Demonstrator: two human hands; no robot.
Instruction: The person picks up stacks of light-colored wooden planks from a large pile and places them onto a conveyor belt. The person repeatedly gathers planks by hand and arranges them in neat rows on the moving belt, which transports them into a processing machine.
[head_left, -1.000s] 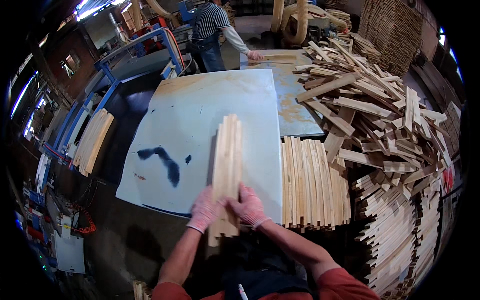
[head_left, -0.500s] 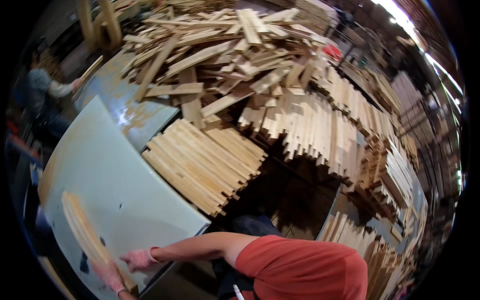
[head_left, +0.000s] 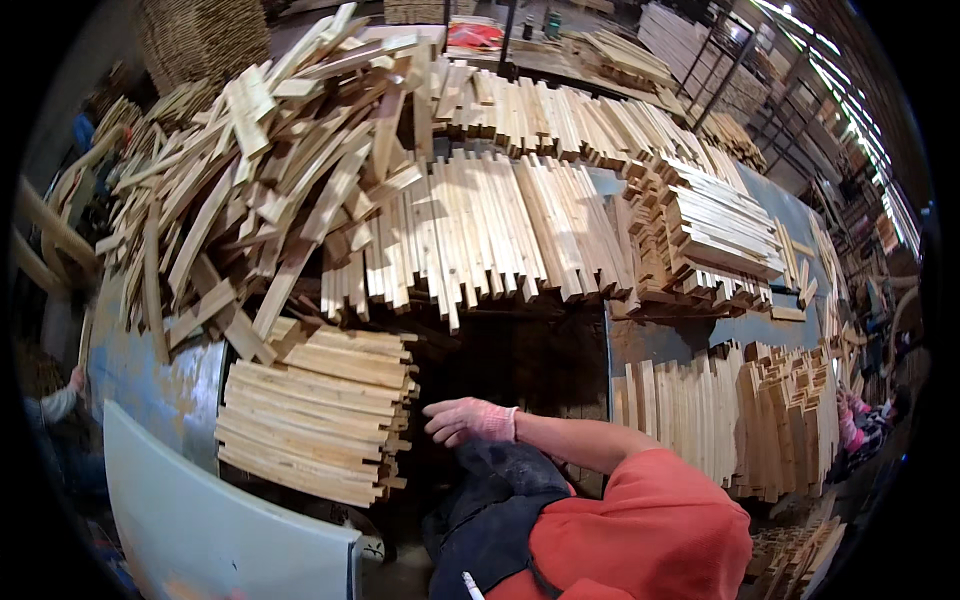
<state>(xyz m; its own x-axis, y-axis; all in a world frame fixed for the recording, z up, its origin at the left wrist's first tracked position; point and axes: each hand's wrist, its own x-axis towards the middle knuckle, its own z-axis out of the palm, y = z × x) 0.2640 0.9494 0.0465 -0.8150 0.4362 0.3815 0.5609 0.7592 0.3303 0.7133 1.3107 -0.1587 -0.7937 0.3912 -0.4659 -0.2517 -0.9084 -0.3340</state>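
Reaching across my body, I see one gloved hand, pink, fingers loosely spread and grasping nothing, hovering just beside the neat stack of wooden slats. Which hand it is I cannot tell; the other is out of view. The stack lies at the worktop edge, its slats laid flat and parallel, probably so they can be lifted as a bundle. Behind it a loose heap of offcuts sprawls, and sorted rows of slats lean beyond. A pale board sits lower left.
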